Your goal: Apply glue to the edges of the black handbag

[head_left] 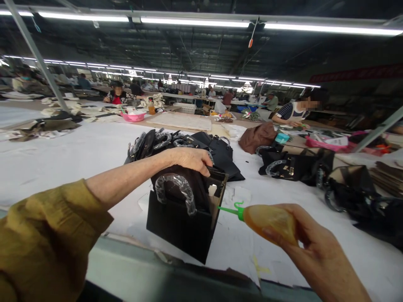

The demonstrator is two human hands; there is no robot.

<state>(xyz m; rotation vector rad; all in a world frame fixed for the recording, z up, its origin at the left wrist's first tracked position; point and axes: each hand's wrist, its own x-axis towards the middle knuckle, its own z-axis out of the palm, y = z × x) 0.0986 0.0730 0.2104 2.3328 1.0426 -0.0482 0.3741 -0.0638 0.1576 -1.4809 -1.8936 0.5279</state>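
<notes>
Left hand [189, 159] steadying a boxy black leather handbag [179, 226] while the right hand [317, 251] is holding a soft orange squeeze bottle with a green nozzle [270, 220]
The handbag is standing upright near the front edge of the white-covered worktable [78, 155], left fingers curling down over its open top rim, just above the plastic-wrapped handle [176, 188]. The right fingers are wrapping closed around the bottle's belly, the nozzle tip reaching the bag's side edge, touching or not I cannot tell. The bag is looking stiff-walled and light, best gripped at rim or handle; the bottle is seeming squashy, wanting a gentle hold round its middle
</notes>
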